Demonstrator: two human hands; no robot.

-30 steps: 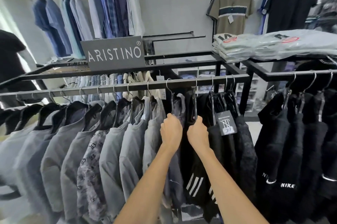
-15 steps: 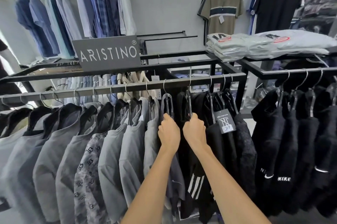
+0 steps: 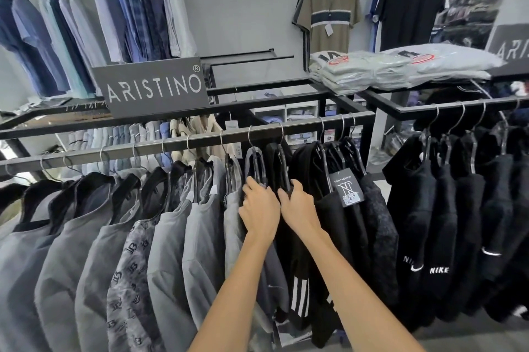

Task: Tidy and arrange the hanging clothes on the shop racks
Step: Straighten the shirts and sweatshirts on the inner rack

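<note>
**Front rack, middle section.**

- Rail point(image 3: 171, 148): a grey metal bar running left to right and carrying a full row of hanging clothes.
- Grey tops point(image 3: 171, 237): they fill the left part of the rail on black hangers, packed shoulder to shoulder. One patterned grey top point(image 3: 128, 265) hangs among them.
- Black tops point(image 3: 337, 223): they fill the right part of the rail. The nearest shows white stripes low down, and a price tag point(image 3: 347, 190) marked 27 hangs at its collar.
- Left hanger point(image 3: 254, 162): black, hooked on the rail where grey meets black.
- Left grip point(image 3: 259, 208): fingers clamped round the lower end of the left hanger, just beside the last grey top.
- Right hanger point(image 3: 282, 168): black, hooked on the rail just right of the left hanger and bearing a black top.
- Right grip point(image 3: 300, 208): fingers clamped round the lower end of the right hanger. The two grips sit close side by side.

**Surroundings.**

- Sign point(image 3: 151, 87): grey, reading ARISTINO, standing on the rack top.
- Folded packs point(image 3: 400, 68): pale garments in plastic, stacked on the rack top to the right.
- Fleece tops point(image 3: 438, 237): black, some lettered NIKE, on the neighbouring rack.
- Striped polo point(image 3: 329, 14) and dark polo point(image 3: 412, 5): hung on the back wall.
- Blue shirts point(image 3: 43, 36): hung along the wall at left.
</note>
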